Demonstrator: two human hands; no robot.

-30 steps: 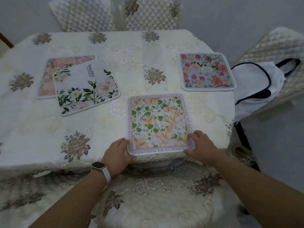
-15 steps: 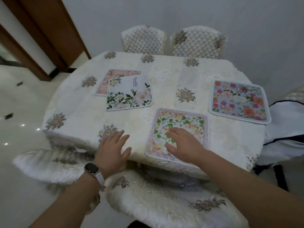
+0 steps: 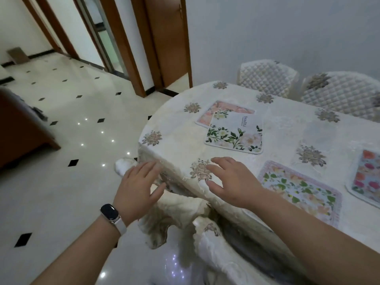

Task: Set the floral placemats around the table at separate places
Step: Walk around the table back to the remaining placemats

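Observation:
A white placemat with green leaves point(image 3: 236, 134) lies partly on top of a pink floral placemat point(image 3: 211, 113) near the table's left end. A green-and-orange floral placemat point(image 3: 298, 188) lies flat at the near edge, and a blue rose placemat point(image 3: 366, 177) is cut off at the right. My left hand point(image 3: 139, 186), with a watch on the wrist, hovers open beside the table's corner. My right hand point(image 3: 230, 179) hovers open over the cream tablecloth point(image 3: 174, 128), left of the green-and-orange mat, holding nothing.
Two quilted chair backs point(image 3: 267, 77) stand along the table's far side. A covered chair seat point(image 3: 170, 219) sits under the near edge below my hands. Tiled floor point(image 3: 61, 140), a brown cabinet point(image 3: 18, 130) and wooden door frames point(image 3: 164, 38) lie to the left.
Both hands left the green-and-orange placemat, which stays at the near edge. My view and hands have swung left toward the table's left end and the stacked mats.

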